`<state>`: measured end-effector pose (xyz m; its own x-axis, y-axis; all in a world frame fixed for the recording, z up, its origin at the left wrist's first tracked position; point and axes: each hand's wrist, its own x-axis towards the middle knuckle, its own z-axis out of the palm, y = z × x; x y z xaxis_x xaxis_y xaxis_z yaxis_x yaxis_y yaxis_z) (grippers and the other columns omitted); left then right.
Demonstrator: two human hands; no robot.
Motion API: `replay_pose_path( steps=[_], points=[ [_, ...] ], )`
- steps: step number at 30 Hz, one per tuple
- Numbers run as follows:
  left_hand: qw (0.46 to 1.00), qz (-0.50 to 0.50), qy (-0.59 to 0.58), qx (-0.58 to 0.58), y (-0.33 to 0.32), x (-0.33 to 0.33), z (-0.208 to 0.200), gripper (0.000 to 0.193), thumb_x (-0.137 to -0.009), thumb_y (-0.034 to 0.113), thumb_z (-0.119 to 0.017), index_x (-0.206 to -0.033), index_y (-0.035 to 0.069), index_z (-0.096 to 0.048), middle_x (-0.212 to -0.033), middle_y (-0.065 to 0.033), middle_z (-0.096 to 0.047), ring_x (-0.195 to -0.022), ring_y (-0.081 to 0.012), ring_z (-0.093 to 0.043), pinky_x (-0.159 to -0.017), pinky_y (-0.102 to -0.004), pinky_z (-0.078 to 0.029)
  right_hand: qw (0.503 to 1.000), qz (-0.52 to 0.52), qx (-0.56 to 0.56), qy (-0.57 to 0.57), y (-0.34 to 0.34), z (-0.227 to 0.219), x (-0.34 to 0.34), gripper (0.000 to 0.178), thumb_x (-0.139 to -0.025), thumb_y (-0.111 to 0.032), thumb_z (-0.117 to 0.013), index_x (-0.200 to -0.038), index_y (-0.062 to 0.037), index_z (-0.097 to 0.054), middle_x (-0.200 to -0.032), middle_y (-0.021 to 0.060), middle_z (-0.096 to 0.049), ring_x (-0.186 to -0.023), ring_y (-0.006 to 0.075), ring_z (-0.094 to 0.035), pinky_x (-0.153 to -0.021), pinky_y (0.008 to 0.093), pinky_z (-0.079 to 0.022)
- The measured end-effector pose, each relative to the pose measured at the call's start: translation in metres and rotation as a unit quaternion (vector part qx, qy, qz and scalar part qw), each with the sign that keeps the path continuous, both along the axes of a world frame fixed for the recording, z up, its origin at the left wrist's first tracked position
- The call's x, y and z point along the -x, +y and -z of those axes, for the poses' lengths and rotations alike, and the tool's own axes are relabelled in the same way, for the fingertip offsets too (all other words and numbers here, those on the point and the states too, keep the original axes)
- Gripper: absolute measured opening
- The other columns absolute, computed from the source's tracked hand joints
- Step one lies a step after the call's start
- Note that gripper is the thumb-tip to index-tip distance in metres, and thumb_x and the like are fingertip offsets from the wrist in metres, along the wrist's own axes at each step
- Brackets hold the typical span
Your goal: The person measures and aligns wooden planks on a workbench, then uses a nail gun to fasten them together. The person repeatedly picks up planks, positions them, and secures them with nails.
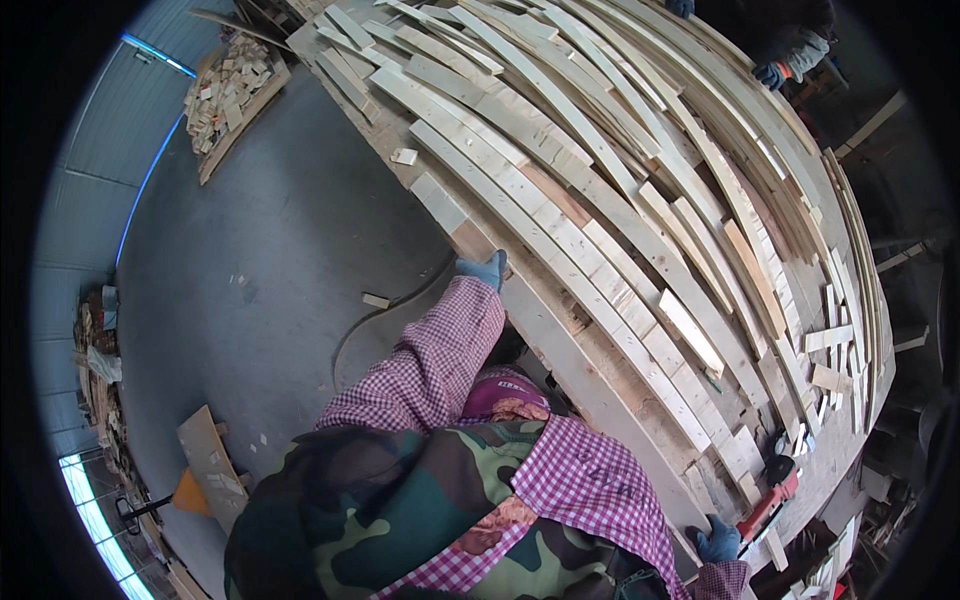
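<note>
Head view: long, pale wooden board [597, 402], left grip [484, 270] at one end.

The view comes from a wide fisheye camera on the person's head, the left one of a side-by-side pair. It faces steeply down from close above, with the camouflage garment [400, 500] nearest and both the left hand [485, 268] and right hand [718, 542] in frame. The counter [838, 425] runs from near right to far; the floor [270, 270] spreads left, toward a wall [95, 210].
</note>
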<state>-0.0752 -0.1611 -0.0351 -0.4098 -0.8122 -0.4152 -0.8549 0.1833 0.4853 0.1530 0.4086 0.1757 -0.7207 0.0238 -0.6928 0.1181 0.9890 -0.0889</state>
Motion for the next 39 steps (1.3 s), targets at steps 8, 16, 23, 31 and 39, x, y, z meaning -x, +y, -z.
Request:
replay_pose_path(
  steps=[8, 16, 23, 31, 39],
  points=[
    [0.808, 0.551, -0.102, 0.181, 0.029, 0.031, -0.026, 0.071, -0.09, 0.061, -0.031, -0.144, 0.016, -0.028, -0.152, -0.0076, -0.021, -0.14, -0.0323, -0.014, -0.113, -0.0506, -0.003, 0.994, 0.104, -0.017, -0.036, 0.005, -0.046, -0.051, 0.052, -0.068, -0.052, -0.071, -0.095, -0.0074, -0.067, -0.071, 0.015, -0.067, -0.066, 0.0301, -0.066, -0.062, 0.0399, -0.051],
    [0.813, 0.538, -0.015, 0.222, 0.026, 0.024, -0.004, 0.062, -0.09, 0.054, -0.039, -0.141, 0.018, -0.035, -0.149, -0.0104, -0.027, -0.138, -0.0358, -0.017, -0.111, -0.0547, -0.004, 0.993, 0.105, -0.039, -0.032, -0.02, -0.081, -0.053, 0.051, -0.067, -0.05, -0.07, -0.093, -0.0066, -0.067, -0.073, 0.0161, -0.067, -0.067, 0.0305, -0.066, -0.065, 0.0397, -0.052],
    [0.804, 0.546, -0.007, 0.236, 0.024, 0.022, -0.003, 0.061, -0.091, 0.051, -0.039, -0.141, 0.018, -0.035, -0.148, -0.0113, -0.027, -0.138, -0.0359, -0.017, -0.111, -0.0548, -0.005, 0.99, 0.136, -0.024, -0.019, -0.043, -0.115, -0.043, 0.051, -0.068, -0.051, -0.069, -0.086, -0.0038, -0.067, -0.071, 0.0153, -0.067, -0.065, 0.0292, -0.066, -0.062, 0.0372, -0.051],
    [0.801, 0.553, -0.044, 0.224, 0.028, 0.023, -0.006, 0.062, -0.092, 0.052, -0.035, -0.144, 0.019, -0.029, -0.152, -0.0105, -0.02, -0.139, -0.0337, -0.014, -0.111, -0.0534, -0.002, 0.991, 0.12, -0.048, -0.036, -0.057, -0.129, -0.039, 0.048, -0.067, -0.05, -0.07, -0.085, -0.0053, -0.067, -0.068, 0.0144, -0.066, -0.062, 0.0287, -0.065, -0.06, 0.0378, -0.05],
    [0.792, 0.551, -0.008, 0.264, 0.02, 0.016, 0.009, 0.061, -0.091, 0.051, -0.039, -0.144, 0.022, -0.029, -0.15, -0.0127, -0.022, -0.138, -0.0347, -0.017, -0.111, -0.0532, -0.005, 0.995, 0.076, -0.062, -0.014, -0.059, -0.124, -0.063, 0.055, -0.067, -0.058, -0.067, -0.087, -0.0066, -0.068, -0.069, 0.0149, -0.066, -0.063, 0.0306, -0.065, -0.061, 0.0398, -0.05]
  ],
)
